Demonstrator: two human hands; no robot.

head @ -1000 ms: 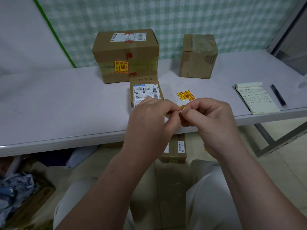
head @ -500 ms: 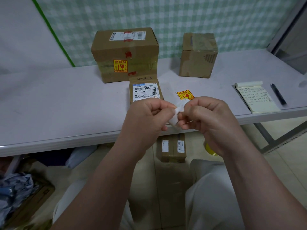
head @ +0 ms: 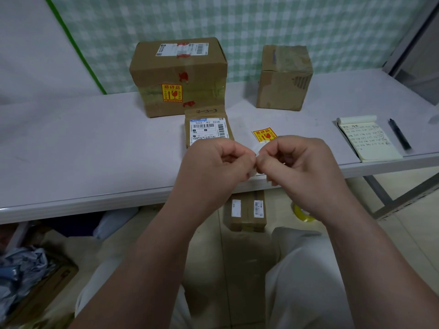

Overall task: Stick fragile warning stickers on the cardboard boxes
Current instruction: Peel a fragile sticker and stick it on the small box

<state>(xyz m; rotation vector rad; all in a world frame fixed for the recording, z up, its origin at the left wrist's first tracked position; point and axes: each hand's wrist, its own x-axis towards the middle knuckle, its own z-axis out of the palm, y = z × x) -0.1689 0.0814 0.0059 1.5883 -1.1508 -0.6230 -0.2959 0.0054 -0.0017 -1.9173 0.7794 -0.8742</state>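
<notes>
My left hand and my right hand meet over the table's front edge, both pinching a small sticker on white backing, mostly hidden by my fingers. A second yellow fragile sticker lies flat on the table just beyond my hands. A small flat cardboard box with a white shipping label lies behind my left hand. The large box at the back carries a yellow fragile sticker on its front. A cube-shaped box stands at the back right.
A notepad and a black pen lie at the table's right end. Under the table are a taped carton, a yellow tape roll and crumpled plastic. My knees are below.
My hands have kept working the small sticker between the fingertips; its white backing now shows more between them. Boxes and the loose sticker stay put.
</notes>
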